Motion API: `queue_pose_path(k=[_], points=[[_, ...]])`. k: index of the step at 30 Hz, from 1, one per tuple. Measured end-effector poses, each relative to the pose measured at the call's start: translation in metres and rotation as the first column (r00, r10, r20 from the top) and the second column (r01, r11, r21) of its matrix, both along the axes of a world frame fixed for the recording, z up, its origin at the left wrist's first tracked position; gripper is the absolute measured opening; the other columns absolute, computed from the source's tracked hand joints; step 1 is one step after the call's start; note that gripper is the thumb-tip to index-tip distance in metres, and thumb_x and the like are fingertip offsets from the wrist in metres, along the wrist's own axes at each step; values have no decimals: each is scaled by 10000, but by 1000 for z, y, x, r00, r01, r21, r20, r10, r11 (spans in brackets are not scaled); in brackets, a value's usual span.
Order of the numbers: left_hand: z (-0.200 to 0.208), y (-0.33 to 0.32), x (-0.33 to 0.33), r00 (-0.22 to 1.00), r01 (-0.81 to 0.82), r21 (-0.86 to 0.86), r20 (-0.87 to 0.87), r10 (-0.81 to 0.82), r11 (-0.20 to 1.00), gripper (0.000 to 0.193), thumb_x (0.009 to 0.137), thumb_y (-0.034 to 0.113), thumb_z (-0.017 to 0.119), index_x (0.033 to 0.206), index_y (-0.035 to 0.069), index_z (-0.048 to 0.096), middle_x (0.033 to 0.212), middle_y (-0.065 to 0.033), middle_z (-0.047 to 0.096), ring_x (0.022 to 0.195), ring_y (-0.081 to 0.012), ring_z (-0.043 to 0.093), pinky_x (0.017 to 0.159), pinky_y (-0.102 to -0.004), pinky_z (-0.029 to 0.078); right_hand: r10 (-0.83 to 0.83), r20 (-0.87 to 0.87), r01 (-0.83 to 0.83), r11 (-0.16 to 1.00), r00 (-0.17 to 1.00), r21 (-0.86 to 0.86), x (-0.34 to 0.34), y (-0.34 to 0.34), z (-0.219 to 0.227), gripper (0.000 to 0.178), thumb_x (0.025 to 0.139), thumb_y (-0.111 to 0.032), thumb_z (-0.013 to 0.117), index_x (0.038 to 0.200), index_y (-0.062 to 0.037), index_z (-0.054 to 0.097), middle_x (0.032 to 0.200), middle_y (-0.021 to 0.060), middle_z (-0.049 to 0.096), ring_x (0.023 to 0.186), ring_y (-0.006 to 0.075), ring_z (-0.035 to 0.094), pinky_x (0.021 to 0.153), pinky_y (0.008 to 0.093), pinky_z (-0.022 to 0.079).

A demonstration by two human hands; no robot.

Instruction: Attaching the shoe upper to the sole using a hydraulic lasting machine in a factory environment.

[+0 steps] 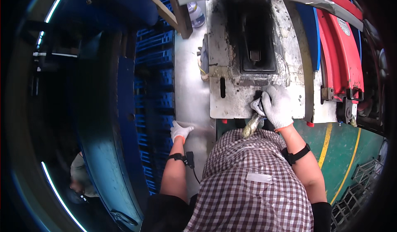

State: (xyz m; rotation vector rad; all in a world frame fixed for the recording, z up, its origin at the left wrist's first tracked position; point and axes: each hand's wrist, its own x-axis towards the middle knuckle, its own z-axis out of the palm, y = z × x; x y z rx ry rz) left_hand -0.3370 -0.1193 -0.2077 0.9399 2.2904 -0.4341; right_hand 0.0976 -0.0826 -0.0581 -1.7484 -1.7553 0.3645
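My left hand (181,131), in a white knit glove, reaches over the left edge of the metal tabletop beside the blue slatted rack. Its thumb stands apart from the fingers, and I see nothing in it. At the front edge of the stained plate (223,105), my right hand (278,106), also gloved, is closed with bent fingers. Against those fingers lies a small grey-white piece with dark parts (257,106); its kind is unclear. Just below it, a handle wrapped in yellowish clear film (251,127) sticks out toward my checked apron. The glove hides what the fingers grip.
Beyond my right hand, the plate has a blackened rectangular recess (258,66). Blue slatted racks (155,66) line the left side. A plastic bottle (195,14) stands at the back. A red machine arm (341,54) is on the right. Another person (80,174) shows at far left.
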Motion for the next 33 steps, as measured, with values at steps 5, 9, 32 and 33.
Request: queue_pose_path(k=[5, 9, 32, 33], points=[[3, 0, 1, 1000, -10, -42, -6, 10, 999, 1359, 646, 586, 958, 1686, 120, 218, 1641, -264, 399, 1489, -411, 452, 1220, -480, 414, 10, -13, -10, 1000, 1000, -22, 2, -1, 6, 88, 945, -149, 662, 959, -90, 725, 877, 137, 666, 867, 362, 644, 812, 497, 516], [5, 1, 0, 1000, -18, -60, -14, 17, 998, 1362, 644, 588, 957, 1684, 116, 215, 1636, -266, 402, 1485, -414, 456, 1217, -485, 418, 10, -41, -11, 1000, 999, -15, 2, -1, 10, 93, 943, -150, 660, 953, -84, 725, 883, 138, 666, 879, 362, 646, 822, 498, 512], [6, -4, 2, 1000, -11, -16, -26, 11, 1000, 1341, 633, 570, 963, 1666, 110, 242, 1600, -275, 440, 1455, -420, 487, 1194, -482, 443, -14, -18, 13, 999, 1000, -45, 1, -1, 8, 90, 924, -157, 666, 941, -93, 726, 881, 139, 673, 885, 357, 653, 812, 496, 520], [5, -4, 1, 1000, -13, -17, -16, 13, 1000, 1341, 633, 570, 963, 1666, 110, 242, 1600, -275, 440, 1455, -420, 487, 1194, -482, 443, -4, -11, 3, 999, 1000, -49, 1, -2, 8, 90, 924, -157, 666, 941, -93, 726, 881, 139, 673, 885, 357, 653, 812, 496, 520]])
